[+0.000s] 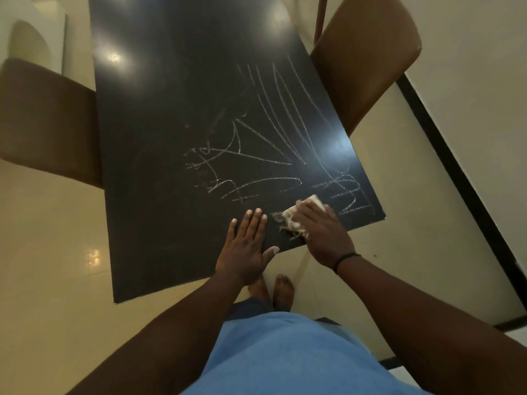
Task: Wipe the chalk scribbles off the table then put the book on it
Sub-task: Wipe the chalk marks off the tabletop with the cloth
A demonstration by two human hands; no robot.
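Left hand (247,246): flat, fingers straight, on table (159,138) | Right hand (322,232): presses cloth (291,220) beside chalk scribbles (271,149)

Chalk scribbles (273,143) across the right and near part of the surface (159,109), running up toward its far right edge. Left hand (246,246) flat on the near edge, just left of the cloth (291,220). Right hand (322,232) on top of the cloth, at the near right corner, beside the nearest scribbles. One chair (45,118) tucked against the left side, another chair (368,55) at the far right side. Bare feet (273,289) on the floor (51,252) below the near edge.
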